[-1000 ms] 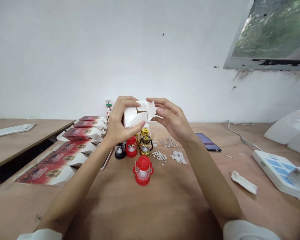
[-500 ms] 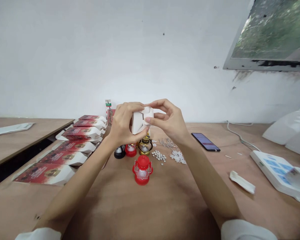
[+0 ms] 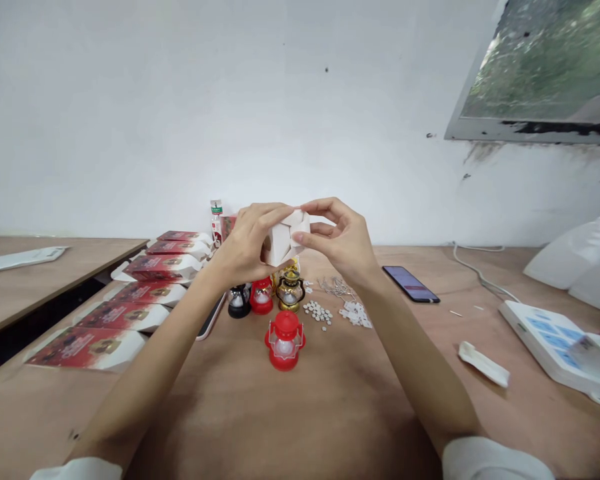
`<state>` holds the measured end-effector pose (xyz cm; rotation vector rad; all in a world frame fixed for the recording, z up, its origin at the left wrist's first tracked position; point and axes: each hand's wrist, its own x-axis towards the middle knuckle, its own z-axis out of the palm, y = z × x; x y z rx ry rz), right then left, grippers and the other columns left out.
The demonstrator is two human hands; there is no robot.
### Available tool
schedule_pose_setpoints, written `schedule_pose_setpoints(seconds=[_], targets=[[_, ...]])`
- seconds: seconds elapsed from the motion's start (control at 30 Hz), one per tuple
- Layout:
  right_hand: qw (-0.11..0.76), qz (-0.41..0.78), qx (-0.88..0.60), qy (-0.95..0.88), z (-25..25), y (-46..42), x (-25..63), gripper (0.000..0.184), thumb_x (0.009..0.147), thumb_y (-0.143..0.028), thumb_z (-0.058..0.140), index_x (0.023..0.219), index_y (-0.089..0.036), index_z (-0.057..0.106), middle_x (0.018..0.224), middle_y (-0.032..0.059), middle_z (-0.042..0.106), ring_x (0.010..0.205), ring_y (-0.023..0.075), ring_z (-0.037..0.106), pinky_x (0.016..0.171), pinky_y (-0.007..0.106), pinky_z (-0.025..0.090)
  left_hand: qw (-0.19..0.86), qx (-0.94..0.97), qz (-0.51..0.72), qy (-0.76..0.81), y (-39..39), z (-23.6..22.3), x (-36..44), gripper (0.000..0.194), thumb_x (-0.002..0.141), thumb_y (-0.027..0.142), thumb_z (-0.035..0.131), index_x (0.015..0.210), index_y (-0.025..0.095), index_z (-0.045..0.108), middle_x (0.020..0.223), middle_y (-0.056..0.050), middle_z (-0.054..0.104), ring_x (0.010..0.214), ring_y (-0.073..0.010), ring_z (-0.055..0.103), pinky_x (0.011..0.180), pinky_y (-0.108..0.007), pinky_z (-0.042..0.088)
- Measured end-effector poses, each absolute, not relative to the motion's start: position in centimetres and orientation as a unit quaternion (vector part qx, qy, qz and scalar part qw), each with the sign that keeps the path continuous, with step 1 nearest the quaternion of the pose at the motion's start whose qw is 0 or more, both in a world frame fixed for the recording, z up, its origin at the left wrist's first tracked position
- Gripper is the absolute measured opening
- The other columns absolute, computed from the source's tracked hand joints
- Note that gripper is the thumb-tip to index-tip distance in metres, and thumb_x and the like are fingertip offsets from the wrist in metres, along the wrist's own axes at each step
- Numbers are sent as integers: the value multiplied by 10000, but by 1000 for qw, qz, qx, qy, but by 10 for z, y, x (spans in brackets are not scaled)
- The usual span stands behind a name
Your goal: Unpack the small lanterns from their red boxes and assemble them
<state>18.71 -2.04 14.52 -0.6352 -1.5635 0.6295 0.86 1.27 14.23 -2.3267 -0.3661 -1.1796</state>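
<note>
A small cardboard box [image 3: 281, 244], its white folded end flaps turned toward me, is held up above the table between both hands. My left hand [image 3: 246, 241] wraps round its left side. My right hand [image 3: 341, 239] pinches the flaps at the right, thumb on the front and fingers behind the top edge. Below stands a red miniature lantern [image 3: 285, 341] with a wire handle. Behind it are a black lantern [image 3: 239, 301], another red lantern [image 3: 261, 297] and a gold-and-black lantern [image 3: 291, 292], partly under the hands.
Several flattened red-and-white boxes [image 3: 113, 319] line the left. Small round cells [image 3: 318, 312], white plastic pieces [image 3: 355, 313] and wire handles [image 3: 336, 287] lie beyond the front lantern. A phone [image 3: 411, 284], a white scrap [image 3: 484, 364] and a power strip [image 3: 555, 343] are right.
The box has turned slightly, and its end flaps sit closer together. My left hand has shifted a little, uncovering more of the lanterns and a phone-like slab beside my left forearm.
</note>
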Motion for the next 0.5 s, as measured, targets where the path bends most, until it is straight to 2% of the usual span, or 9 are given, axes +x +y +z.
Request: schedule_pose_setpoints(seconds=[0.17, 0.3, 0.5], targets=[[624, 268, -283, -677, 148, -22, 191, 342, 627, -322, 723, 913, -209, 572, 1038, 37, 613, 806, 161, 628, 764, 377, 548, 227, -855, -440, -155, 13, 140, 8, 681, 755, 262, 634, 1331, 215, 274, 1258, -133, 534, 1098, -240, 557, 826, -378, 507], [620, 242, -283, -690, 149, -22, 193, 303, 653, -321, 704, 905, -217, 571, 1013, 27, 613, 835, 160, 619, 766, 365, 541, 274, -825, -453, -197, 14, 137, 10, 609, 734, 350, 657, 1246, 191, 366, 1150, -125, 596, 971, -224, 616, 762, -351, 526], [593, 220, -282, -721, 148, -20, 194, 277, 703, -349, 660, 932, -232, 555, 999, 20, 599, 857, 167, 610, 746, 360, 532, 315, -801, -465, -206, 15, 136, 10, 598, 716, 416, 660, 1200, 203, 380, 1066, -108, 629, 855, -208, 640, 691, -332, 530]])
